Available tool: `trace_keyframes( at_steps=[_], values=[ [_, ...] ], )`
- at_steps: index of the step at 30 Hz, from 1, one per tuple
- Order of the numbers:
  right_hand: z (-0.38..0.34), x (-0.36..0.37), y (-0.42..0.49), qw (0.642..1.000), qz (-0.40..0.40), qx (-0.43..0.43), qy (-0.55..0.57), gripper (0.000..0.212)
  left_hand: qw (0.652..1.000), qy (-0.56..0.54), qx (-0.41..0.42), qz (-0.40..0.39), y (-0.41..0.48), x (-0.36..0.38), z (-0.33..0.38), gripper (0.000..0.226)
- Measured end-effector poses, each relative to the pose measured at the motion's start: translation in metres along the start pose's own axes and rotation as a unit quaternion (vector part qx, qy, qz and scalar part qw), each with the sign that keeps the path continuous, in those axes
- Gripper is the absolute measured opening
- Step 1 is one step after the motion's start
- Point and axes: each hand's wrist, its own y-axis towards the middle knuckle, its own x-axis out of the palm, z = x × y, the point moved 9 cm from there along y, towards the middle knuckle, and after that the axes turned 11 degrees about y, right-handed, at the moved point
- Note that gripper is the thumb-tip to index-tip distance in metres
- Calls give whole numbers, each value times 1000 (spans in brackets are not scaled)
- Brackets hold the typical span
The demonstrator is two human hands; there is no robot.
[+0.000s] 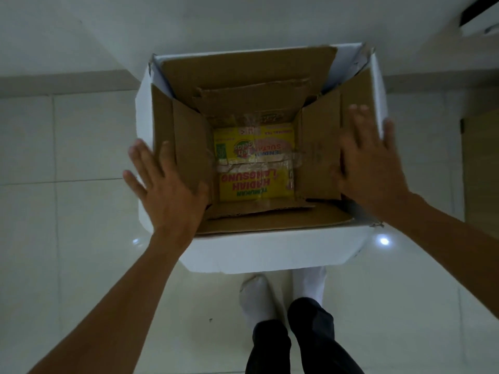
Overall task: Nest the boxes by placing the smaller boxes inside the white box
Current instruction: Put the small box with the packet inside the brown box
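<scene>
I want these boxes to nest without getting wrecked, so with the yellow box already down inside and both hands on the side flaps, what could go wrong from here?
Two risks, judging by this view.

1. The brown box's flaps stand up inside the white box. The left hand and right hand press flat on them, so pushing could crease or tear the cardboard, which already has ragged edges.

2. The yellow box carries loose, crumpled tape that might snag a flap.

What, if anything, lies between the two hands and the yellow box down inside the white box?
Nothing visible covers the yellow box. The brown box's flaps are spread open around it, the left hand and right hand are on the side flaps, within the white box.
</scene>
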Motion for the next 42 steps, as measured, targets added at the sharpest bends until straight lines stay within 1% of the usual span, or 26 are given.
trace_keyframes(
  at_steps=[2, 3, 4, 5, 6, 7, 8, 9, 11, 12, 14, 18, 20, 25, 31, 34, 38, 42],
  values=[
    [28, -9, -18, 995, 25, 88, 29, 71, 997, -25, -65, -31, -5, 5, -23, 95],
    [42, -7, -29, 987, 25, 144, 74, 78, 992, -50, -103, -50, -7, 10, -34, 94],
    [57, -2, -41, 969, 24, 202, 143, 85, 984, -86, -142, -68, -10, 17, -43, 90],
    [67, 5, -52, 940, 24, 255, 226, 91, 972, -127, -178, -85, -13, 24, -50, 82],
    [75, 14, -63, 903, 23, 301, 307, 94, 962, -160, -202, -96, -16, 30, -55, 71],
    [80, 23, -74, 866, 18, 339, 368, 93, 957, -178, -210, -97, -19, 33, -57, 58],
    [81, 32, -82, 841, 8, 364, 400, 87, 957, -185, -207, -89, -19, 34, -57, 44],
    [81, 39, -88, 836, -7, 371, 405, 76, 959, -187, -202, -76, -19, 33, -57, 34],
    [81, 46, -93, 846, -20, 368, 385, 50, 961, -192, -192, -54, -18, 32, -56, 25],
    [83, 47, -94, 847, -16, 372, 380, 41, 961, -195, -188, -46, -19, 33, -55, 24],
    [89, 48, -96, 846, -5, 375, 380, 33, 962, -198, -186, -36, -25, 35, -52, 22],
    [113, 45, -110, 859, 11, 362, 362, 32, 957, -213, -197, -13, -47, 36, -38, 14],
    [130, 42, -123, 864, 14, 357, 355, 32, 953, -222, -206, -14, -64, 39, -24, 10],
    [186, 34, -169, 868, 12, 345, 356, 33, 947, -236, -218, -22, -118, 47, 27, 9],
    [255, 32, -218, 851, 8, 352, 389, 32, 947, -237, -216, -14, -173, 58, 93, 9],
    [291, 26, -237, 852, 17, 347, 392, 30, 949, -237, -210, -3, -195, 60, 131, 8],
    [330, 19, -256, 842, 44, 363, 397, 23, 955, -226, -190, 6, -213, 61, 173, 9],
    [363, 18, -270, 835, 50, 384, 392, 27, 949, -251, -189, -4, -224, 64, 207, 9]
  ],
)
